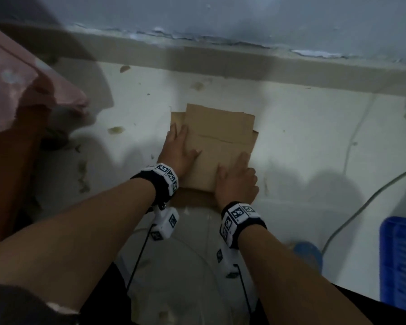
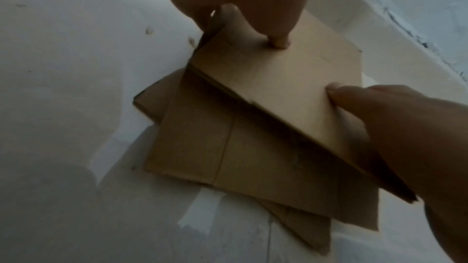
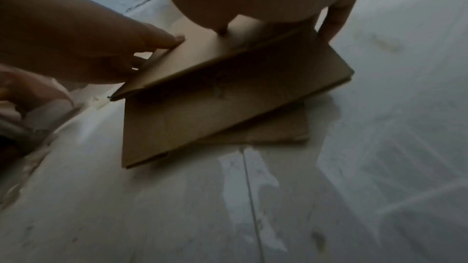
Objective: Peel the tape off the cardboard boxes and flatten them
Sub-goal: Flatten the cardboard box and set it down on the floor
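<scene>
A flattened brown cardboard box [image 1: 218, 146] lies on top of more flat cardboard [image 1: 192, 199] on the white floor. My left hand [image 1: 185, 140] is at its left edge, thumb on the top face and fingers running along the side. My right hand [image 1: 237, 174] grips the near right corner, thumb on top and fingers curled over the right edge. In the left wrist view the top piece [image 2: 278, 79] has its near edge raised above the cardboard beneath [image 2: 197, 143], and the right hand [image 2: 380, 111] clasps it. The right wrist view shows the same piece [image 3: 202, 57] with the left hand [image 3: 101, 33] on it.
A pink cloth [image 1: 21, 90] hangs over brown furniture at the left. A blue crate [image 1: 401, 266] stands at the right, with a pale cable [image 1: 361, 207] curving past it and a blue round object [image 1: 307, 254] nearby. The wall's base ledge [image 1: 220, 59] runs behind the cardboard.
</scene>
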The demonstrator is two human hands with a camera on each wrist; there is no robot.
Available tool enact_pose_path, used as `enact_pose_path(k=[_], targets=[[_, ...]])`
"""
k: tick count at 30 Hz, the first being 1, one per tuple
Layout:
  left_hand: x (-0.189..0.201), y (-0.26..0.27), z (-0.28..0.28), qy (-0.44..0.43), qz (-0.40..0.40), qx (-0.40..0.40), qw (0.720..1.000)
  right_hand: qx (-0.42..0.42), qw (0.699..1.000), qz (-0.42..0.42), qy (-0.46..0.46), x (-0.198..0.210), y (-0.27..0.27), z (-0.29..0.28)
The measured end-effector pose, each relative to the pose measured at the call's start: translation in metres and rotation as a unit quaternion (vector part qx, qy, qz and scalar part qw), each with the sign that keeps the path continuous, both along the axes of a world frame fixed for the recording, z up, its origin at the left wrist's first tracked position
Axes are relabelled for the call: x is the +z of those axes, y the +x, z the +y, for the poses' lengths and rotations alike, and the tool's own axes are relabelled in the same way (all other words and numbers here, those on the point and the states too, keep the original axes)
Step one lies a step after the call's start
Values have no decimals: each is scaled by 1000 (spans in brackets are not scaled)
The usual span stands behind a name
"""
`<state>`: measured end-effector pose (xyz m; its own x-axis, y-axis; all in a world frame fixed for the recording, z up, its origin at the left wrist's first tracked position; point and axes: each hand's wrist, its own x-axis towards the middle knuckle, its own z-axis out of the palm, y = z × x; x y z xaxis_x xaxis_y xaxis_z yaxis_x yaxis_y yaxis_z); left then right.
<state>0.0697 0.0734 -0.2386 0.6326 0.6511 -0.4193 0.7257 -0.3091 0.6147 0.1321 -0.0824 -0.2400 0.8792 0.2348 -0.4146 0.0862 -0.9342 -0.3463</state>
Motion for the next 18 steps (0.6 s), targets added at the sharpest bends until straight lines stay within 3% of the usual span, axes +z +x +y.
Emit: enact_pose_path(k=[5,8,10,13,16,18], targets=[[-10,0,-11,20,-73,11,997,-84,996,-15,38,-12,-22,-14],[-15,8,-29,61,16,54,997,-174,982,10,70,-16,-25,-6],[-18,14,-38,57,92,73,991,-191,981,23,39,-17,-20,2],[-23,11,-41,88,121,45,988,-91,995,16,-33,-22,-11,4],[-26,1,-29,104,96,30,990,71,995,43,-57,-28,-5,-2],[-28,-6,-23,88,69,31,993,125,989,32,-78,-32,-6,-4]])
